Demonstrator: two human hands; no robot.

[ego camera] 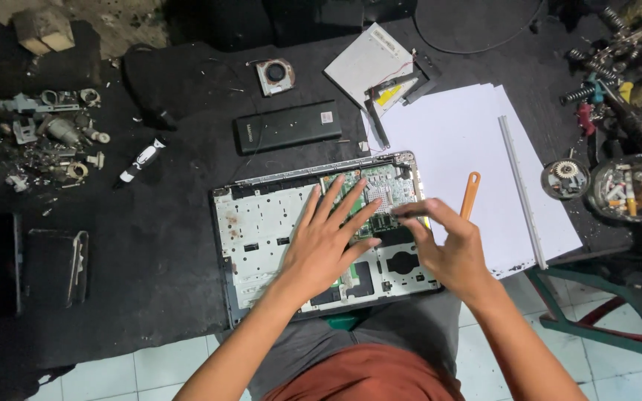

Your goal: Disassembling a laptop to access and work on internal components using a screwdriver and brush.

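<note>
The opened laptop base (321,238) is lying right under my hands, green circuit board (369,197) exposed. My left hand (325,241) is pressing flat on it, fingers spread, gripping nothing. My right hand (447,249) is hovering half-open, empty. Just beyond it, an orange pry tool (470,193) is resting on white paper (462,141).
</note>
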